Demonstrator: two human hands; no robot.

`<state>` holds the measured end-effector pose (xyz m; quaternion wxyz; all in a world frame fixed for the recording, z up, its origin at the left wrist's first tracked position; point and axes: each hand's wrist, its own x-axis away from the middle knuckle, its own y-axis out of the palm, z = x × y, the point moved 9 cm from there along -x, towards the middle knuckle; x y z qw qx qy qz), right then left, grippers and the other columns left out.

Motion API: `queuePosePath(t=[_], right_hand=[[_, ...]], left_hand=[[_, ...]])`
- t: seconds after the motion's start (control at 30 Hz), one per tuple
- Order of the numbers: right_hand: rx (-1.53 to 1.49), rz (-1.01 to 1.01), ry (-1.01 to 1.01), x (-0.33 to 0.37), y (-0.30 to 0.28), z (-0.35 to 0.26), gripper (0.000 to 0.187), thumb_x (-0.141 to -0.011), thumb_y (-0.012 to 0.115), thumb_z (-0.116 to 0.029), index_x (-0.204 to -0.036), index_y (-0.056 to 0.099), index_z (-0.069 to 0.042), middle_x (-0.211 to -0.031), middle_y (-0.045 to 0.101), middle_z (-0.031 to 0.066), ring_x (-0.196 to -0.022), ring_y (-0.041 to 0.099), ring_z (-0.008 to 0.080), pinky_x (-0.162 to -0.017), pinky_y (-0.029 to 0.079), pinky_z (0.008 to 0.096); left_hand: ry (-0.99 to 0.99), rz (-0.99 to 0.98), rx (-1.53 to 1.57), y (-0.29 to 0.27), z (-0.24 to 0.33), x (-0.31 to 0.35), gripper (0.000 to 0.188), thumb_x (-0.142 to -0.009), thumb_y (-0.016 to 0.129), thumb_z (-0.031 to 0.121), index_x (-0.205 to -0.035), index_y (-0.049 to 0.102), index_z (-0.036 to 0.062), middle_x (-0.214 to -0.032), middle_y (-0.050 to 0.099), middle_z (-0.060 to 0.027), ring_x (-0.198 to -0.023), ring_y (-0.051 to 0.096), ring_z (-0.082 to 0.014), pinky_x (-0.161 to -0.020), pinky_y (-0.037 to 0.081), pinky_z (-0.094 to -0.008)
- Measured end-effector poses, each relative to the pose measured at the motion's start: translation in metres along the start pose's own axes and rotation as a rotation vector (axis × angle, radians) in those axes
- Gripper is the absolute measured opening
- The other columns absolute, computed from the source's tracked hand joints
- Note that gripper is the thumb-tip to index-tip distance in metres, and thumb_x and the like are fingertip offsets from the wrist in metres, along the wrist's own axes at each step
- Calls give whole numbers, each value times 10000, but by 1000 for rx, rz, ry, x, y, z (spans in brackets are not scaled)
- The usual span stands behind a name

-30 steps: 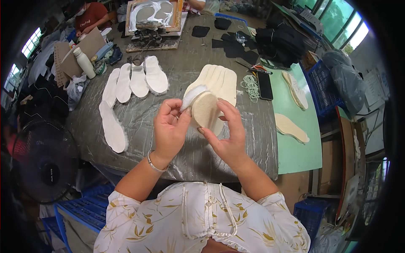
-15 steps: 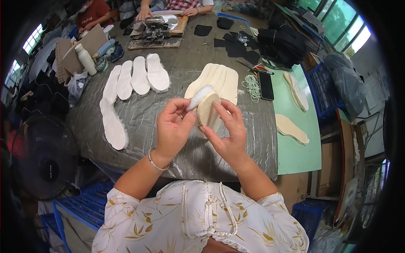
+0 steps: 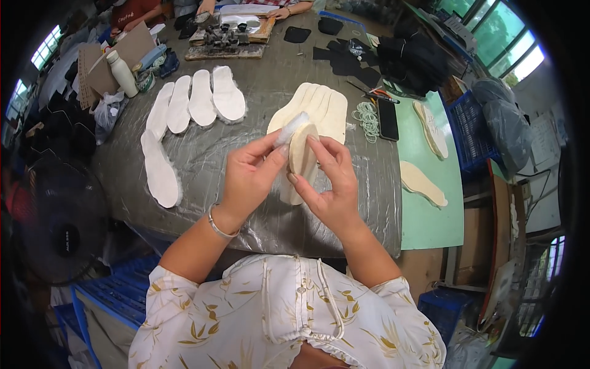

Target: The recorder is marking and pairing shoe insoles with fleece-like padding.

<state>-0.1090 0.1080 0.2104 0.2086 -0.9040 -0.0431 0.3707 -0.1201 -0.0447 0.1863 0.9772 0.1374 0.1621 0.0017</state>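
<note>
Over the front middle of the table, my left hand (image 3: pixel 253 173) pinches a white fluffy insole (image 3: pixel 291 128) between thumb and fingers. My right hand (image 3: pixel 332 175) grips a cream foam insole (image 3: pixel 302 147) by its edges, thumb low and fingers on the right side. The two insoles are held edge to edge, the fluffy one at the left of the cream one. Just behind my hands lies a fanned stack of cream insoles (image 3: pixel 313 103). To the left several white insoles with furry edges (image 3: pixel 228 95) lie in a curved row.
A black phone (image 3: pixel 388 120), a coil of pale cord (image 3: pixel 367 120) and pliers (image 3: pixel 381 96) lie at the right. Cream insoles (image 3: pixel 424 182) rest on a green board (image 3: pixel 430 227). A white bottle (image 3: pixel 122 74) stands far left. Another person's hand (image 3: pixel 279 13) is beside a machine (image 3: pixel 225 38).
Both insoles have turned slightly in my fingers, so the cream one shows narrower. The whole view has shifted a little; the person across the table has moved a hand.
</note>
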Motion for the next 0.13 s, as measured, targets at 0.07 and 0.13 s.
queuePosePath(t=[0.07, 0.13], right_hand=[[-15, -37, 69, -1, 2, 4, 591, -741, 796, -151, -1291, 596, -68, -1212, 532, 180, -1069, 576, 316, -896, 495, 380], [-15, -59, 122, 0, 4, 8, 600, -743, 800, -170, -1300, 595, -79, -1230, 528, 181, -1078, 574, 319, -903, 492, 377]], left_hand=[[-13, -11, 12, 1, 2, -4, 325, -940, 581, 42, -1246, 595, -68, -1091, 678, -90, -942, 622, -94, -810, 511, -236], [-79, -60, 18, 0, -5, -5, 337, -946, 582, 57, -1263, 588, -59, -1083, 684, -92, -960, 626, -102, -831, 506, -231]])
